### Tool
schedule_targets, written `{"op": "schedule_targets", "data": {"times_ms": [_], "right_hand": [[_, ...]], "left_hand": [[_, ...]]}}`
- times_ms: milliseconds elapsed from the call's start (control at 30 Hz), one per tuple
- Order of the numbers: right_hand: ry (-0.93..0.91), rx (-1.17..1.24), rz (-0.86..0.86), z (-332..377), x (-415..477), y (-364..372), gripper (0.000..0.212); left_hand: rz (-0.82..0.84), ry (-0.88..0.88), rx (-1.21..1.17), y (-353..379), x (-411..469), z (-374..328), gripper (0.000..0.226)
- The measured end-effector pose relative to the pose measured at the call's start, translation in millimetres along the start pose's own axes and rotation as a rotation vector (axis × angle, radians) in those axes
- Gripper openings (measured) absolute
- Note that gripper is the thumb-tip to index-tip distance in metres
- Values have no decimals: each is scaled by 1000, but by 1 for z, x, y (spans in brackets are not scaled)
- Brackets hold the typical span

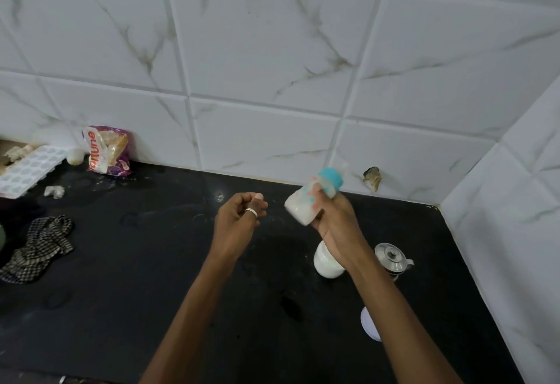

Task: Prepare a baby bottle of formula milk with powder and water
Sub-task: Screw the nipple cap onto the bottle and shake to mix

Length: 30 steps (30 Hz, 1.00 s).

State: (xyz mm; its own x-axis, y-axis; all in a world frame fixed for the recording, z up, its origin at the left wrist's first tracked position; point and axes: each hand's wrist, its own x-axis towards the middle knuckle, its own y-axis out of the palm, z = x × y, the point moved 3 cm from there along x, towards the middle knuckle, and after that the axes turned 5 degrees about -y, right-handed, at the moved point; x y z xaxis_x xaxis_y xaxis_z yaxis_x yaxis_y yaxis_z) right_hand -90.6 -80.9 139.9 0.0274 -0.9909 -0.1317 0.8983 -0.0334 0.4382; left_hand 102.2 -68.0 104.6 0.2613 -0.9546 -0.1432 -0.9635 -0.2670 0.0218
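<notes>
One raised right hand (336, 221) grips tilted bottle (303, 205).

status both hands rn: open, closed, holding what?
Left hand: fingers curled, nothing visible in it.
Right hand: grips the baby bottle, which is tilted above the counter with white liquid inside.

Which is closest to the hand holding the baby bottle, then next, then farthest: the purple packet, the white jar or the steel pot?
1. White jar, just under the right hand.
2. Steel pot, a little farther off to the right.
3. Purple packet, far left against the tiled wall.
</notes>
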Motion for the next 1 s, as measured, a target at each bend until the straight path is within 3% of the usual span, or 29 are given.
{"op": "schedule_targets", "data": {"times_ms": [67, 167, 333, 467, 600, 733, 900, 1000], "right_hand": [[-20, 23, -12, 0, 3, 1, 18], [65, -193, 127, -6, -4, 4, 28], [-5, -3, -2, 0, 4, -5, 20], [69, -230, 139, -7, 0, -6, 24], [-46, 53, -47, -1, 9, -14, 38], [50, -185, 118, -7, 3, -12, 38], [-57, 53, 13, 7, 7, -11, 37], [31, -183, 124, 2, 3, -9, 42]], "left_hand": [[1, 6, 5, -1, -1, 0, 11], [11, 5, 2, -1, -1, 0, 11], [4, -5, -12, 0, -1, 3, 8], [18, -5, -10, 0, -1, 1, 11], [6, 1, -15, 2, -2, -1, 10], [18, 3, 7, 2, -3, -1, 13], [19, 9, -9, 3, -6, -2, 11], [24, 8, -2, 1, -4, -1, 11]]}}
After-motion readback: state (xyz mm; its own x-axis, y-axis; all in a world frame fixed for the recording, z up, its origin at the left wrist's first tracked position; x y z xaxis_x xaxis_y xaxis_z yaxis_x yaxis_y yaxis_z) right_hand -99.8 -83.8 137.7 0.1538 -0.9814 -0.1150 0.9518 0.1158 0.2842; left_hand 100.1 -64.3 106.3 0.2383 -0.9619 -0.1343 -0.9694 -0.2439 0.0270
